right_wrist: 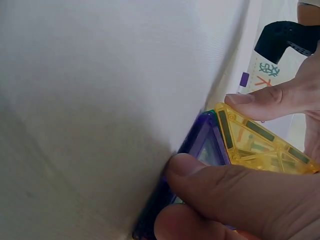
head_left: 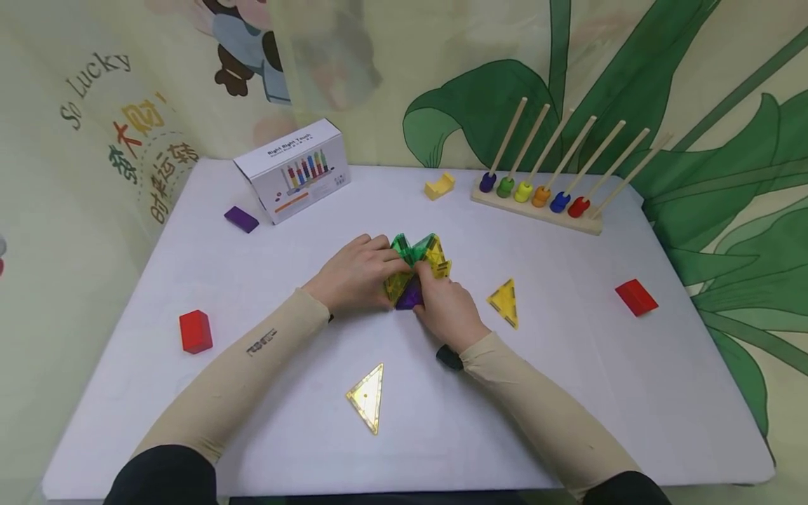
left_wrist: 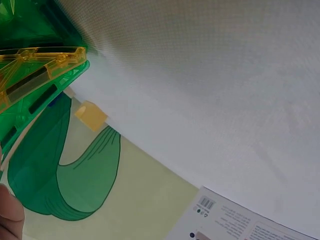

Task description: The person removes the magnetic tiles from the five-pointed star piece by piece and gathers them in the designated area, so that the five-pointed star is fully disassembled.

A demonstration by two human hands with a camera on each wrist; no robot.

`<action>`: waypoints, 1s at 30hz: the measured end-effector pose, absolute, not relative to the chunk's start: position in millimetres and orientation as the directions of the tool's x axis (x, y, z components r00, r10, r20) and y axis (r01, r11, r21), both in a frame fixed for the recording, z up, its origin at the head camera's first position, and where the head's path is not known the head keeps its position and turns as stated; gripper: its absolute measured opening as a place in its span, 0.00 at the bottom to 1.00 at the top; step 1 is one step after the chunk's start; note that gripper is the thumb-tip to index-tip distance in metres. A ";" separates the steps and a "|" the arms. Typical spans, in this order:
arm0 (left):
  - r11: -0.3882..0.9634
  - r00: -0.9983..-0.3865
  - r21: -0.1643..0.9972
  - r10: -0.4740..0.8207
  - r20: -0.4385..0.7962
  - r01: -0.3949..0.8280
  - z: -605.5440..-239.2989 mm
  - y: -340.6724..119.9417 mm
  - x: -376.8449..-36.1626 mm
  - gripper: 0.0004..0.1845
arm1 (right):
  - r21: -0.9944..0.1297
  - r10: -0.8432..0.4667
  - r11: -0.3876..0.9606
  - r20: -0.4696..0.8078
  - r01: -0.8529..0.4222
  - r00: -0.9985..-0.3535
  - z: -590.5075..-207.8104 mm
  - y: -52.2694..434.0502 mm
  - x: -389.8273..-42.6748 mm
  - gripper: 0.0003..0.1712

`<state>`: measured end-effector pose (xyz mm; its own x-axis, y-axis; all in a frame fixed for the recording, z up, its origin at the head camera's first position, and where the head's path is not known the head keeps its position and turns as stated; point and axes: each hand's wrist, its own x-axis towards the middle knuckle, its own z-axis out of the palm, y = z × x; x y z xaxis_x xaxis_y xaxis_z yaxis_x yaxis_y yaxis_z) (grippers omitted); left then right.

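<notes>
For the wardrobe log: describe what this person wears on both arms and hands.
Both hands are bare. The left arm wears a snug beige sleeve with a small dark printed mark on the forearm, and black fabric above the elbow. The right arm has a matching beige sleeve, black above, with a small black device at its wrist.

From my feed, the white tabletop (head_left: 568, 393) has two loose yellow triangle tiles (head_left: 368, 397) (head_left: 506, 301), a red block (head_left: 195, 331) on the left and another red block (head_left: 636, 297) on the right. At the back: a purple block (head_left: 241, 219), white toy box (head_left: 293, 170), small yellow block (head_left: 439, 186), and a wooden peg rack (head_left: 536, 208) with coloured beads.
</notes>
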<state>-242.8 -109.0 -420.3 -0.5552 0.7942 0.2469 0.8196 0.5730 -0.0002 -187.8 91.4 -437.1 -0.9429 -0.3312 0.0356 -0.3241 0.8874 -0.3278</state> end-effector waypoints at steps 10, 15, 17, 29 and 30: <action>0.576 -0.556 -0.012 0.794 0.244 0.817 -421.3 -109.7 -242.8 0.34 | -0.461 -0.354 0.834 -0.027 -0.302 -0.935 -430.4 101.6 -189.3 0.12; 0.582 -0.566 -0.002 0.791 0.235 0.813 -422.1 -109.8 -242.1 0.32 | -0.491 -0.381 0.821 -0.089 -0.292 -0.920 -428.0 113.2 -183.3 0.09; 0.582 -0.565 -0.003 0.791 0.233 0.813 -422.2 -109.8 -241.8 0.32 | -0.517 -0.400 0.804 -0.104 -0.294 -0.911 -429.1 118.6 -179.4 0.11; 0.590 -0.567 0.001 0.777 0.273 0.808 -423.2 -108.9 -239.9 0.32 | -0.661 -0.558 0.697 -0.258 -0.277 -0.788 -448.0 138.3 -154.2 0.10; 0.592 -0.570 0.004 0.774 0.277 0.806 -423.3 -108.5 -239.6 0.33 | -0.655 -0.552 0.702 -0.251 -0.281 -0.795 -449.0 138.0 -152.7 0.10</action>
